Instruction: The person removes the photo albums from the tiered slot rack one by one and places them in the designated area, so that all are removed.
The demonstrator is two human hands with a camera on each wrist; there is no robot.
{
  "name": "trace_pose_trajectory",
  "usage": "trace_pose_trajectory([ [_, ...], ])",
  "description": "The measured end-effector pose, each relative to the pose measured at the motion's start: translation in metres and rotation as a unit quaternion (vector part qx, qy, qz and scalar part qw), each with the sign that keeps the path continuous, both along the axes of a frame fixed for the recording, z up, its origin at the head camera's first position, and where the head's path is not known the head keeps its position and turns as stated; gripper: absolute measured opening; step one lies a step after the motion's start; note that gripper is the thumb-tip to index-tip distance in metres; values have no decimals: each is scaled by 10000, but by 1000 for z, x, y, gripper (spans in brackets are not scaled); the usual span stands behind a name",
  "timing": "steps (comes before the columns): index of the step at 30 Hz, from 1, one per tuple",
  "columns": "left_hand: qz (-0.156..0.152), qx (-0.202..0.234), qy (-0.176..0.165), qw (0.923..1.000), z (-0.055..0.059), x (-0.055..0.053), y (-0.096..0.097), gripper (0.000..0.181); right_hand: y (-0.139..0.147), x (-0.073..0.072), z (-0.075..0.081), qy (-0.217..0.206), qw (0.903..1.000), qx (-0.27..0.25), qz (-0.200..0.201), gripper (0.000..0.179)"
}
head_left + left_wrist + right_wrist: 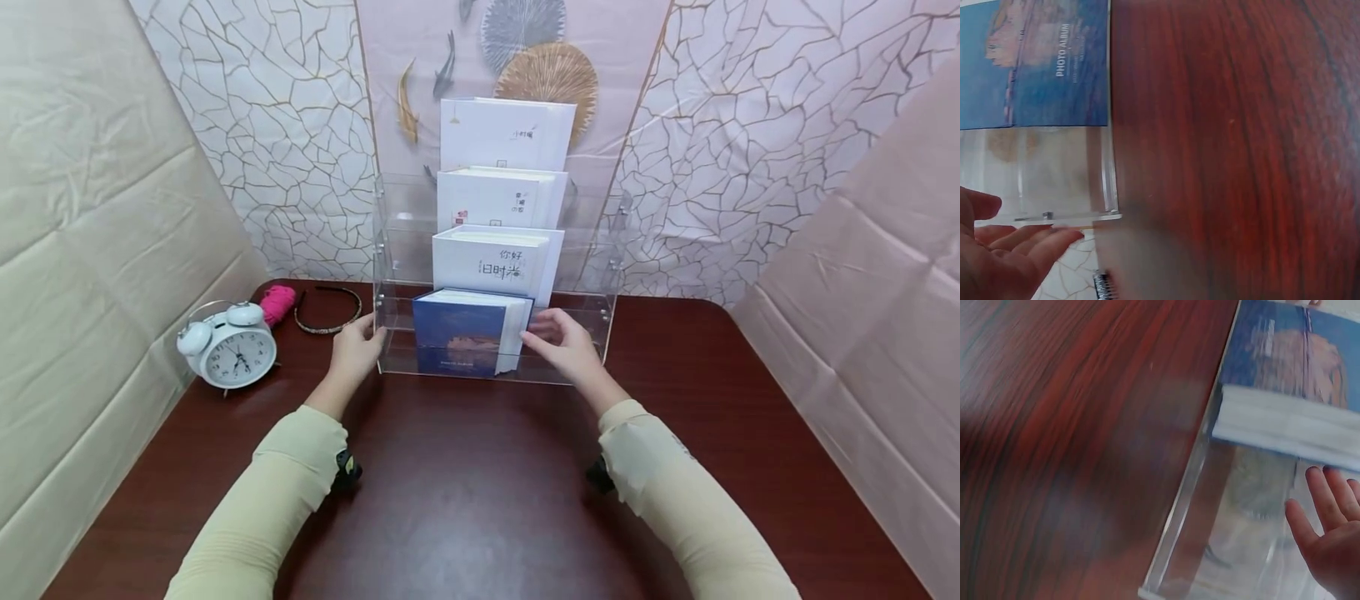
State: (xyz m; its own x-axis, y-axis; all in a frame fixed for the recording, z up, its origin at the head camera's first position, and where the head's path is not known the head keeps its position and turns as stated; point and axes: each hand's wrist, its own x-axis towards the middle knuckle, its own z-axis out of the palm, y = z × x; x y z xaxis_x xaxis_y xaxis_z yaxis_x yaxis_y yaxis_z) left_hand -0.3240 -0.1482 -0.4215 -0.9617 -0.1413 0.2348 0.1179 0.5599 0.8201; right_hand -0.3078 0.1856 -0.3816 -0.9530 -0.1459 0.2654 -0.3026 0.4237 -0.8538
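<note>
fingers parted, right hand (567,343) flanked blue album (459,335) at three o'clock; left hand (355,347), likewise parted, seemed best bracing clear rack (397,356) at nine.

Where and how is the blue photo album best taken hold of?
Probably pinch the album near its upper right corner, across its thickness, coming from the right: it stands in the clear rack, its thick page edges facing the right hand.

The person wears pale yellow sleeves (251,500) and black wrist devices (347,472).
</note>
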Motion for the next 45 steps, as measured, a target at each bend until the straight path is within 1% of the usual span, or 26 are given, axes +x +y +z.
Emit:
trace_pose_trajectory([
  [2,30,-165,38,9999,-3,-1,0,37,-8,-4,-4,43,10000,18,-84,43],
  [4,38,-265,189,9995,-4,-1,1,35,-16,-6,-7,118,9998,-39,-145,42],
  [7,65,-480,511,9975,-5,-1,1,33,-25,-9,-14,146,9991,-373,-156,45],
  [9,79,-664,732,9951,-6,-2,2,31,-31,-10,-18,173,9979,-579,-222,51],
  [11,90,-824,877,9927,-6,-3,3,28,-36,-10,-22,237,9963,-763,-330,57],
  [15,26,-922,944,9912,-6,-5,4,26,-43,-10,-27,578,9926,-784,-729,51],
  [19,-54,-934,899,9915,-6,-6,4,28,-48,-9,-26,798,9903,-614,-955,45],
  [22,-60,-929,922,9914,-7,-5,6,28,-51,-8,-21,937,9901,-383,-968,43],
  [24,-78,-904,896,9918,-9,-5,8,30,-54,-7,-17,1112,9884,-201,-1011,42],
  [28,-144,-854,827,9928,-10,-4,11,34,-59,-7,-8,1407,9855,-118,-944,44],
  [30,-154,-833,785,9933,-10,-4,12,34,-61,-8,-2,1511,9849,-101,-843,46],
  [33,-130,-817,740,9938,-9,-5,11,34,-63,-9,9,1557,9857,-81,-638,49],
  [36,-93,-787,707,9943,-8,-5,8,32,-62,-10,20,1585,9860,-4,-527,50],
  [40,-125,-760,676,9947,-7,-5,4,33,-58,-10,35,1666,9849,-202,-415,47],
  [43,-165,-742,634,9951,-7,-6,0,34,-53,-8,48,1674,9826,-773,-222,44],
  [45,-140,-755,589,9953,-7,-5,-2,34,-49,-6,57,1653,9796,-1136,-128,43],
])
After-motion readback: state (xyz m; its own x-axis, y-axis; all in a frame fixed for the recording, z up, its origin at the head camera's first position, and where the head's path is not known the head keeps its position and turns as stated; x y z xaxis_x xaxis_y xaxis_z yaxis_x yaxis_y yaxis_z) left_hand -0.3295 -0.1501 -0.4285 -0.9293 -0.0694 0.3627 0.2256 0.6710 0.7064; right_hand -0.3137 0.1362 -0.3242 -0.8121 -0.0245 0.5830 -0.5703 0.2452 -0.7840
